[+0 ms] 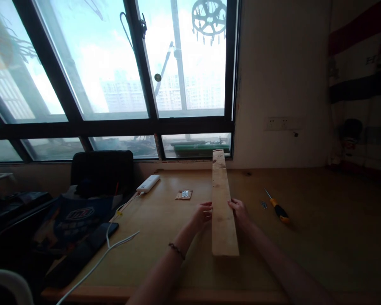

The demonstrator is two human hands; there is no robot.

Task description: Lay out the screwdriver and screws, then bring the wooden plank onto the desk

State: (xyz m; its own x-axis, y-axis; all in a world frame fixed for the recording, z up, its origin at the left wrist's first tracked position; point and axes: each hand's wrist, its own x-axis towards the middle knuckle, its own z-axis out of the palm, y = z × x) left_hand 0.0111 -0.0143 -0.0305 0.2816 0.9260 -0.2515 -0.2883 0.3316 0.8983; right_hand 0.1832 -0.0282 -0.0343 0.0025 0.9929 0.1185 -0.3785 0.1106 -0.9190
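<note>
A long, pale wooden board (222, 212) points away from me over the table, its far end near the window. On its left edge is my left hand (203, 213), fingers curled against the wood. My right hand (238, 210) grips the opposite edge, thumb on the near side of the top face. The fingers under the board are hidden. To the right lies a screwdriver (278, 210) with a yellow and black handle, and beside it a few small screws (264, 205). Left of the board, small metal hinges (185, 193) appear to rest on a brown piece of card.
A white power strip (148, 184) with a white cable (109, 243) lies along the table's left side, near a dark flat device (82, 254). A black chair (102, 167) stands at the left. The window (114, 127) and wall (279, 76) bound the back.
</note>
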